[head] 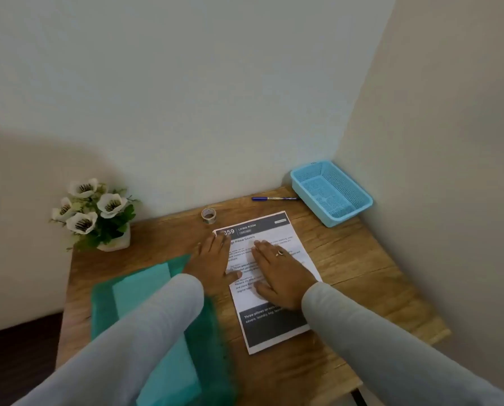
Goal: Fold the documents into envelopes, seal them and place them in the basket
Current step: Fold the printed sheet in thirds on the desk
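head cam only, so no second view to overlap | sits up high, looking forward and down | pretty close over the wooden table [347, 259] | faces into the wall corner | wide-angle, table edges bow | both sleeves run in from the bottom

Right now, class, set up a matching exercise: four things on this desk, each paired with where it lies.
Things:
1. basket
2. tape roll
3. pen
4. document

Places:
A. under both hands
B. far right corner, by the walls
C. just beyond the document's top left corner
D. left of the basket, by the back wall

Pairs: 1-B, 2-C, 3-D, 4-A
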A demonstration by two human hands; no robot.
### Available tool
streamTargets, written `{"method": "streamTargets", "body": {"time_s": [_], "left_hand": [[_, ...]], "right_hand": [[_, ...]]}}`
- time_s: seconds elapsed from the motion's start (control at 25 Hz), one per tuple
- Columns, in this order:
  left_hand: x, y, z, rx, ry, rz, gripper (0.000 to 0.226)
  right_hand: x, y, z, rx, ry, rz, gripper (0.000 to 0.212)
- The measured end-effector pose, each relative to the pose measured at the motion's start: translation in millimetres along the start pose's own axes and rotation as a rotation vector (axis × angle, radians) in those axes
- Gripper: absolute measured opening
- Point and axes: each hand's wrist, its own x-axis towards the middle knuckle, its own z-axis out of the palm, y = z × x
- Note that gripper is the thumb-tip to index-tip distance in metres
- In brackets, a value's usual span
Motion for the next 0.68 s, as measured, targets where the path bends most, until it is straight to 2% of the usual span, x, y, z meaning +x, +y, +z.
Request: {"method": "streamTargets", "body": {"time_s": [0.28, 0.4, 0.52, 0.68], "left_hand": [[9, -1, 22, 0.135, -0.025, -0.030, 0.091], [12, -3, 17, 0.110, -0.052, -0.042, 0.093], [12, 0, 16, 0.100, -0.097, -0.050, 0.095], [24, 13, 5, 0.099, -0.084, -0.023, 0.089]], "right_hand": [[31, 12, 29, -0.041, -0.023, -0.108, 0.078], [48, 30, 31, -0.067, -0.007, -0.062, 0.082], [63, 61, 18, -0.048, -0.029, 0.075, 0.092], [68, 68, 20, -0.068, -0.056, 0.096, 0.093]]}}
